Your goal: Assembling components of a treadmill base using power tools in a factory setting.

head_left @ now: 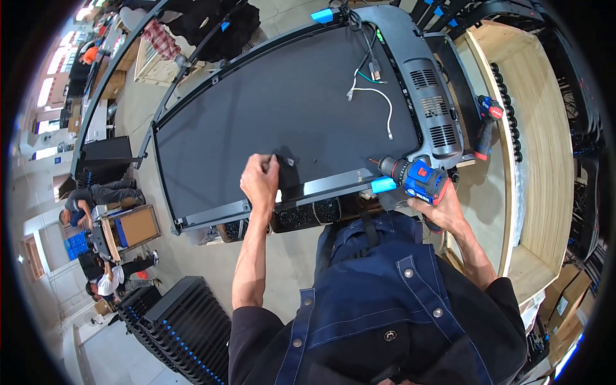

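Observation:
In front of me lies a treadmill deck with a black belt (256, 115) and a grey vented motor cover (431, 96) at its right end. My right hand (446, 210) is wrapped round a blue and red cordless drill (420, 181), whose bit points left over the near side rail (327, 185). Over the belt's near edge, my left hand (260, 183) is closed with thumb and fingertips together; anything between them is too small to make out. Small pieces, one of them a light fragment (290, 162), lie on the belt beside it. Blue tape (384, 185) sticks to the rail near the drill.
Loose cables (372, 80) lie on the belt's far right. Another drill (487, 128) rests by the wooden crate (542, 160) on my right. Bins of dark small parts (307, 216) stand below the near rail. Black frames (183, 324) are stacked lower left; people work farther off.

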The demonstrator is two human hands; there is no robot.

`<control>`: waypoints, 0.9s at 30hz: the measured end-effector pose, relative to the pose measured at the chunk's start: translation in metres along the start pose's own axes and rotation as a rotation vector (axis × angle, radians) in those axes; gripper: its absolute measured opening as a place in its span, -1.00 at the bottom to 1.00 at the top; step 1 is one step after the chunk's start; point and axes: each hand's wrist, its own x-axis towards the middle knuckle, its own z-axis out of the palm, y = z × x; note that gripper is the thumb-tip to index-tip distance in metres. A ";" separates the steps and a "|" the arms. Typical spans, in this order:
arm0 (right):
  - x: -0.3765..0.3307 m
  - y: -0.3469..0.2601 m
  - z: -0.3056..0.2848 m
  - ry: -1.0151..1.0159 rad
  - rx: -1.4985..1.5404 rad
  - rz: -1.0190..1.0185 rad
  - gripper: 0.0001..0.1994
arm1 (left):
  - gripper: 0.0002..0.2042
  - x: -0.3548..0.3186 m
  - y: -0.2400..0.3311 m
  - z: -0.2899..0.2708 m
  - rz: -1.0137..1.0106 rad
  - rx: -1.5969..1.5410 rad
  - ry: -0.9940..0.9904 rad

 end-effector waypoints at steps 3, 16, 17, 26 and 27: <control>-0.003 -0.003 0.003 0.004 0.003 -0.021 -0.68 | -0.82 0.006 0.005 -0.016 -0.290 -0.356 -0.100; -0.016 0.023 0.006 0.097 0.155 0.023 -0.61 | -0.85 -0.079 0.098 0.042 -0.105 -0.347 -0.183; -0.017 0.024 0.007 0.084 0.145 0.033 -0.61 | -0.87 -0.081 0.099 0.046 -0.047 -0.338 -0.143; -0.023 0.027 0.019 0.168 0.188 0.066 -0.54 | -0.85 -0.033 0.107 0.049 0.344 -0.291 0.042; -0.021 0.029 0.022 0.165 0.242 0.088 -0.51 | -0.84 -0.016 0.102 0.051 0.314 -0.260 0.004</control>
